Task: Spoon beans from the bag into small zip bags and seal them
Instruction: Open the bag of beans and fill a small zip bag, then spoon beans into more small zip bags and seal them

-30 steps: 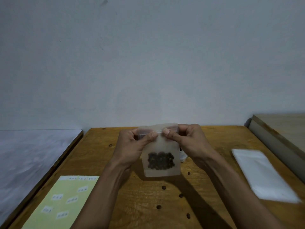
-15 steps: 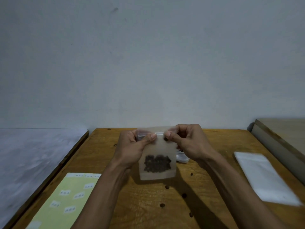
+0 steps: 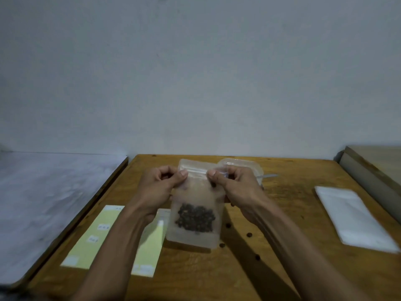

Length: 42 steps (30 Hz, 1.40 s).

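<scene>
A small frosted zip bag (image 3: 195, 198) hangs upright above the wooden table (image 3: 282, 213), with a dark clump of beans (image 3: 195, 218) in its lower half. My left hand (image 3: 160, 187) pinches the zip strip at the bag's top left. My right hand (image 3: 234, 185) pinches the strip at the top right. Behind my right hand lies a clear plastic bag (image 3: 240, 165), with a metal spoon handle (image 3: 268, 175) sticking out to its right. Several loose beans (image 3: 249, 235) lie on the table below my right wrist.
A stack of empty white zip bags (image 3: 351, 216) lies at the right. A yellow sheet of small white labels (image 3: 97, 235) lies at the front left. A grey surface (image 3: 43, 203) adjoins the table on the left, a wooden board (image 3: 373, 166) at the far right.
The view has tipped down, so the hands and bag sit lower and more table shows. My thumbs have moved further apart along the zip strip. The clear bag and spoon handle now show behind my right hand.
</scene>
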{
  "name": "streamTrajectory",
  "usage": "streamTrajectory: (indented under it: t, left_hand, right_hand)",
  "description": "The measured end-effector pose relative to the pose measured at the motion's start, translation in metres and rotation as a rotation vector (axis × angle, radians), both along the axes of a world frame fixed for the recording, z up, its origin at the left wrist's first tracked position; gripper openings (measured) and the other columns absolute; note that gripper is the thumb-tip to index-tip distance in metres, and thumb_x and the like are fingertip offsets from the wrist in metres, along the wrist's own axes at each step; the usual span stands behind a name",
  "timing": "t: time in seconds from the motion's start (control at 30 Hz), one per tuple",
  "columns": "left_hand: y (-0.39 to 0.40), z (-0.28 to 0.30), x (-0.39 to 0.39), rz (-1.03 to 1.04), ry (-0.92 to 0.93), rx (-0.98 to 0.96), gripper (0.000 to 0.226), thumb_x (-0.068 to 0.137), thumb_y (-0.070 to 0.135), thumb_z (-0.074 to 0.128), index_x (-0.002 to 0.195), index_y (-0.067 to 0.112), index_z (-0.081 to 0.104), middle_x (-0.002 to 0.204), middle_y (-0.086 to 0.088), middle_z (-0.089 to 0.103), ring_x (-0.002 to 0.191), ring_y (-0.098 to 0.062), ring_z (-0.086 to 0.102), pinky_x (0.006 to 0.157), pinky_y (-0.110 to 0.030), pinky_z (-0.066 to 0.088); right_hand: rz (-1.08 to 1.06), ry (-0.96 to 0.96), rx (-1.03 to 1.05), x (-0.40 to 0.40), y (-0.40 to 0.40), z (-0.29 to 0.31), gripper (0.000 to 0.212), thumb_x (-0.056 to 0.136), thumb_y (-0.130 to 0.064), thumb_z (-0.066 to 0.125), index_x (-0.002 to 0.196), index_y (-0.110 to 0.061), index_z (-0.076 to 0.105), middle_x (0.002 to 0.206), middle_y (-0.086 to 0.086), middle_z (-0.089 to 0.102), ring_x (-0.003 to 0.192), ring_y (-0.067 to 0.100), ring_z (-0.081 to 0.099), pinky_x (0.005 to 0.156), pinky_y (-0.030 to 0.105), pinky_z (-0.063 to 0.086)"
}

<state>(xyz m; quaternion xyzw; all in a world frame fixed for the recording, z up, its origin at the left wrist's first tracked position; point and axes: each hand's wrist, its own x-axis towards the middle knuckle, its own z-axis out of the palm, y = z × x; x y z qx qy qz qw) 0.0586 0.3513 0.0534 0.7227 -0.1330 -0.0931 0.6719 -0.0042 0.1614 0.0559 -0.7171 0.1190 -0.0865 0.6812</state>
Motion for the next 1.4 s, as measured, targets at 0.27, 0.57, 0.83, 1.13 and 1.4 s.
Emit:
streamTrajectory:
  t: [0.27, 0.57, 0.83, 1.13, 1.4]
  left_hand:
    - [0.036, -0.062, 0.006, 0.087, -0.022, 0.517, 0.038, 0.089, 0.026, 0.075, 0.074, -0.007, 0.064, 0.065, -0.01, 0.057, 0.062, -0.019, 0.056, 0.06, -0.033, 0.051]
    - [0.022, -0.077, 0.01, 0.228, -0.216, 0.944, 0.036, 0.08, 0.049, 0.075, 0.081, 0.017, 0.06, 0.081, -0.001, 0.064, 0.076, -0.022, 0.061, 0.061, -0.033, 0.045]
    - [-0.025, -0.058, 0.011, 0.11, -0.301, 0.737, 0.025, 0.084, 0.043, 0.077, 0.092, 0.022, 0.068, 0.079, 0.005, 0.066, 0.076, -0.014, 0.065, 0.072, -0.037, 0.058]
    - [-0.14, -0.048, -0.031, -0.166, -0.426, 0.583, 0.011, 0.087, 0.037, 0.074, 0.092, 0.028, 0.07, 0.083, 0.012, 0.067, 0.076, -0.004, 0.063, 0.072, -0.036, 0.061]
    - [-0.289, -0.063, -0.072, -0.351, -0.415, 0.613, 0.017, 0.092, 0.035, 0.068, 0.083, 0.021, 0.07, 0.077, 0.005, 0.069, 0.073, -0.013, 0.066, 0.07, -0.043, 0.061]
  right_hand:
    - [0.041, 0.152, -0.668, 0.001, 0.032, -0.046, 0.009, 0.091, -0.023, 0.068, 0.082, -0.022, 0.068, 0.08, -0.005, 0.069, 0.078, 0.009, 0.065, 0.075, 0.036, 0.06]
    - [0.022, 0.147, -1.026, 0.006, 0.044, -0.07, 0.037, 0.09, -0.044, 0.063, 0.124, -0.029, 0.06, 0.126, -0.004, 0.059, 0.123, 0.019, 0.045, 0.105, 0.044, 0.038]
    - [-0.095, 0.073, -0.867, -0.011, 0.005, -0.052, 0.026, 0.091, -0.034, 0.068, 0.116, -0.026, 0.069, 0.118, -0.008, 0.069, 0.101, 0.01, 0.064, 0.086, 0.037, 0.057]
    - [-0.477, 0.132, -0.806, -0.056, -0.119, -0.037, 0.009, 0.092, -0.027, 0.068, 0.097, -0.023, 0.074, 0.091, -0.008, 0.072, 0.079, 0.007, 0.062, 0.069, 0.028, 0.051]
    - [-0.808, 0.462, -0.831, -0.101, -0.232, -0.07, 0.049, 0.088, -0.041, 0.067, 0.13, -0.017, 0.061, 0.13, 0.009, 0.063, 0.125, 0.032, 0.049, 0.093, 0.043, 0.048]
